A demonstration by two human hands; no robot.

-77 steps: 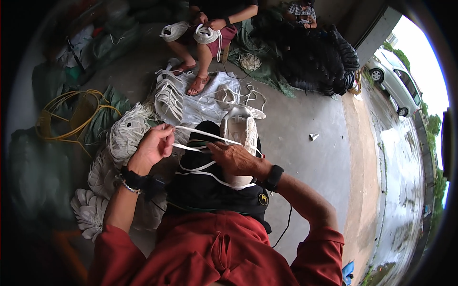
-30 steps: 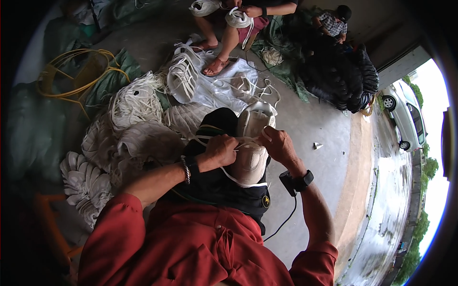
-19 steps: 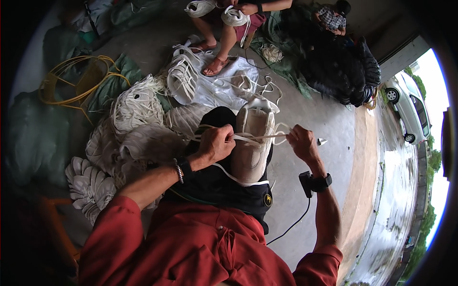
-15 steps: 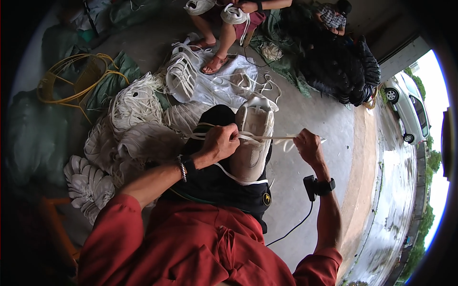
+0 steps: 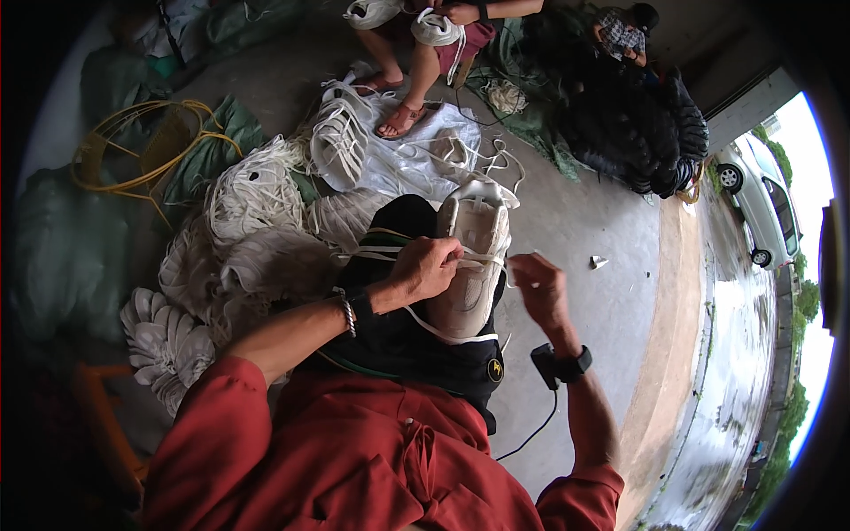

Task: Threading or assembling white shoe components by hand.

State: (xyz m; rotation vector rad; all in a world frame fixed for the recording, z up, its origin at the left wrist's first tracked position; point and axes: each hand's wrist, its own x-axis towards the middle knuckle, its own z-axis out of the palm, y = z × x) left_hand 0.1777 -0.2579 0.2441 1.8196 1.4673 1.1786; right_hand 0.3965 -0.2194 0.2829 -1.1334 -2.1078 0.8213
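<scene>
A white shoe [image 5: 467,296] lies on my black-clad lap, its toe toward me and its opening away. My left hand [image 5: 427,268] rests over its left side, thumb and fingers pinched on a white shoelace [image 5: 484,258] that runs across the lacing. Just off the shoe's right edge is my right hand [image 5: 540,288], fingers curled together at the lace's right part, which bends down beside the shoe. The lace's exact hold in the right fingertips is hard to see.
White shoes and laces [image 5: 257,190] are heaped at the left, beside a white plastic sheet [image 5: 416,164]. A yellow-framed chair [image 5: 146,150] stands beyond. Opposite, a co-worker's hand [image 5: 460,12] is near white shoes. A black pile [image 5: 633,133] lies far right. A cable [image 5: 537,431] hangs from my right wrist.
My right hand has come left toward the shoe, and the lace stretched between the hands has gone slack. My left hand has shifted slightly right, farther over the shoe.
</scene>
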